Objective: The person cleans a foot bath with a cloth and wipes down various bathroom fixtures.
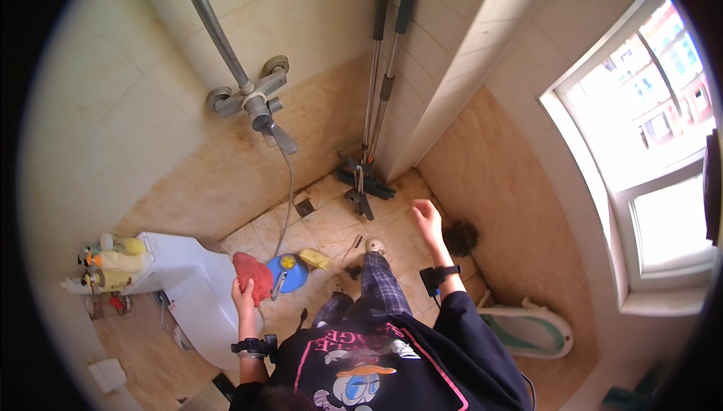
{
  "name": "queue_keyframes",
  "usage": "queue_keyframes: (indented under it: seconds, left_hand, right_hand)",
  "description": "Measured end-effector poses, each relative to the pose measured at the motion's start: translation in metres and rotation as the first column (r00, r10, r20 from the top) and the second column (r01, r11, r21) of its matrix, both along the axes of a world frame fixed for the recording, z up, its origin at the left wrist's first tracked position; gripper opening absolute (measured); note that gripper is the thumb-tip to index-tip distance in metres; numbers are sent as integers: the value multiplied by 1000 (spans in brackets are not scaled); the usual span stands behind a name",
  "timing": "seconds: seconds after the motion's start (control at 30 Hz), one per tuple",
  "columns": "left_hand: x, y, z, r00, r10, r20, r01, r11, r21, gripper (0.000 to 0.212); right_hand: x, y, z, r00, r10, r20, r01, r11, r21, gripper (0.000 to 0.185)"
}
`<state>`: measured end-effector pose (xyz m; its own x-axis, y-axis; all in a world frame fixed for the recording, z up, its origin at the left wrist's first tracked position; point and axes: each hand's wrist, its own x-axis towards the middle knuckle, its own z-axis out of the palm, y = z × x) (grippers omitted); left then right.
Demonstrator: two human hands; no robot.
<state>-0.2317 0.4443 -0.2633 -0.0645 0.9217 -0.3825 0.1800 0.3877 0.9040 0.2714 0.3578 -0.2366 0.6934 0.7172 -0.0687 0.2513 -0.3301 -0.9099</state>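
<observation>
A red cloth point(253, 277) is held in my left hand point(244, 297), beside the white toilet point(197, 292). Just right of the cloth, a blue basin point(292, 274) stands on the tiled floor with a shower head point(278, 285) at its left edge and a small yellow item point(288, 261) on it. A yellow container or bag point(314, 258) lies right of the basin. My right hand point(427, 216) is raised over the floor with its fingers curled; whether it holds anything small cannot be made out.
Long-handled cleaning tools point(375, 89) lean in the corner. A shower mixer point(257, 100) is on the wall, its hose hanging down. Bottles point(116, 258) crowd the toilet tank. A dark round bundle point(461, 237) and a white-green baby bathtub point(531, 332) are at right, below the window point(649, 145).
</observation>
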Motion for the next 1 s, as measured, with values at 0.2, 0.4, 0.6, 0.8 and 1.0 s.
queue_keyframes:
  seconds: [0.2,0.4,0.6,0.8,1.0]
  left_hand:
    - [60,-27,46,967,252,-33,-250,966,63,23]
    - [101,-68,95,917,397,-39,-397,918,-4,20]
    - [120,-93,106,824,552,-129,-566,810,-151,27]
    - [127,-99,115,774,589,-235,-617,784,-68,27]
    - [131,-101,124,765,590,-257,-636,756,-156,32]
  right_hand:
    - [75,155,1,992,114,46,-110,991,-77,21]
    - [112,260,-36,953,275,126,-253,953,-167,28]
    - [108,312,-97,970,237,50,-221,950,-219,52]
    - [106,333,-107,982,181,52,-169,970,-175,50]
    - [97,331,-100,951,228,209,-207,971,-115,38]
